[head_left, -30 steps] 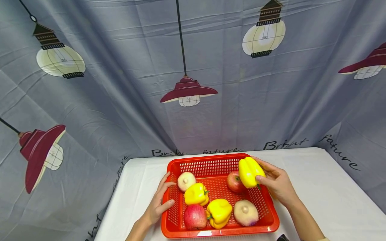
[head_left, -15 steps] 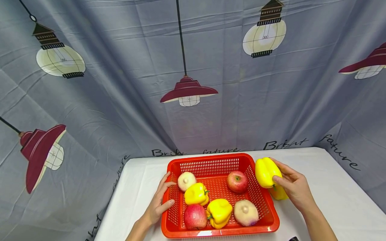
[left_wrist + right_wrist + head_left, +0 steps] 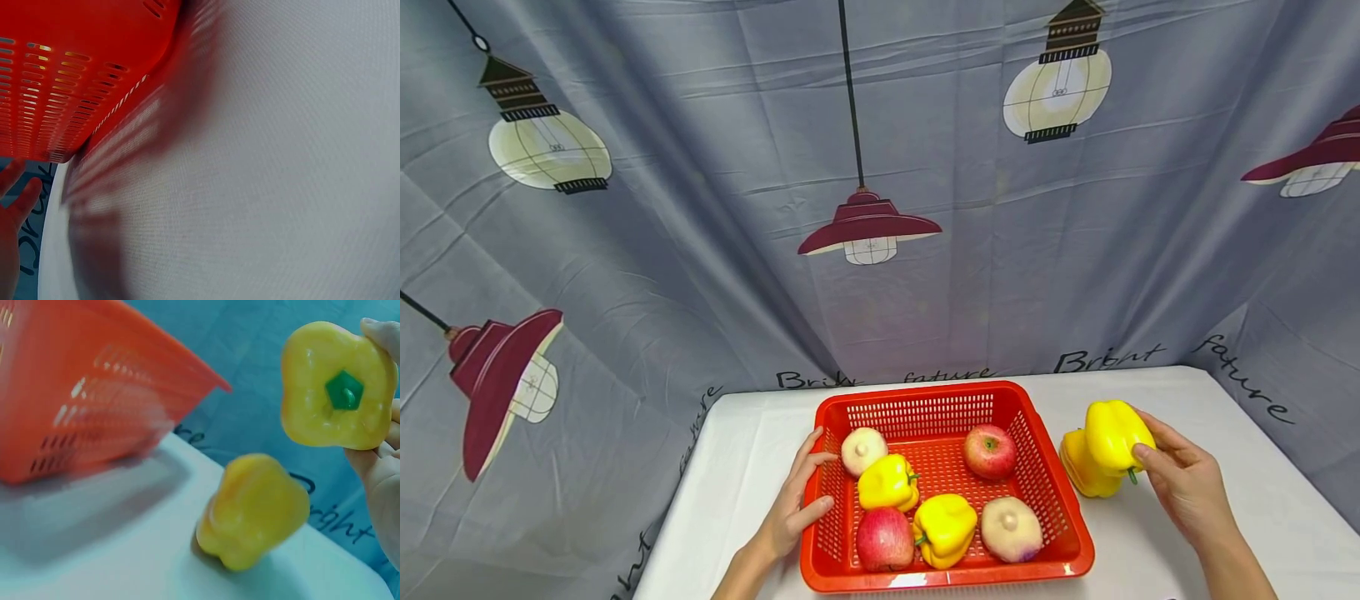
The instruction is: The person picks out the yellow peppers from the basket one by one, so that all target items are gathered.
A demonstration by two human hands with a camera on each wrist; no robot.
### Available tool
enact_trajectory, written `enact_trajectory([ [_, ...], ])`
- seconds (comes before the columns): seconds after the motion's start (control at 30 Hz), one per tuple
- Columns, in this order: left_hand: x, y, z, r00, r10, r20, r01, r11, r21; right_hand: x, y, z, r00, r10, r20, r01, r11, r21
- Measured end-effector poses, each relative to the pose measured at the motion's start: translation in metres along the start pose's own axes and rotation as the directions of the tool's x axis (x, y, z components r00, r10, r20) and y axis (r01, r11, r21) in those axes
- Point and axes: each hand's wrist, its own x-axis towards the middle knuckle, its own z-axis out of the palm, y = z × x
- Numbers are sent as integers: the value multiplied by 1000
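Note:
My right hand (image 3: 1191,487) holds a yellow bell pepper (image 3: 1116,433) in the air right of the basket, with the thumb on its near side. In the right wrist view, this pepper's green stem (image 3: 344,390) faces the camera. Behind and below it, a second yellow bell pepper (image 3: 1081,468) lies on the white table. My left hand (image 3: 790,504) rests on the left rim of the red plastic basket (image 3: 947,581), fingers spread and relaxed. Only a few of its fingers (image 3: 22,203) show at the edge of the left wrist view.
Inside the basket are a yellow bell pepper (image 3: 889,483) and another (image 3: 946,531), a red apple (image 3: 885,540) and another (image 3: 990,452), a pale round vegetable (image 3: 863,452) and a larger one (image 3: 1011,531). A grey curtain (image 3: 917,317) printed with lamps hangs behind the table (image 3: 1157,383).
My right hand has carried the yellow pepper rightward, from over the basket's right side to above the table. The pepper on the table has come into view. The left hand has stayed put.

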Motion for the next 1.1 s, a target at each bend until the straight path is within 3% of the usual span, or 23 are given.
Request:
enact_trajectory([
  [0.2,2,1,0,1000,2,-1,-2,1000,9,-4,4,-20,997,35,-70,-31,998,62],
  [0.4,3,1,0,1000,5,0,-5,1000,5,-11,9,-41,981,121,-149,-109,990,87],
  [0.63,2,0,1,1000,12,3,-12,1000,-3,-15,15,-64,977,144,-155,-127,985,114],
  [0.93,3,-1,2,1000,1,6,-1,1000,-8,-17,32,-85,959,184,-215,-186,982,10],
  [1.1,3,1,2,1000,-1,4,1,1000,-19,-13,41,-93,937,215,-276,-240,969,-60],
])
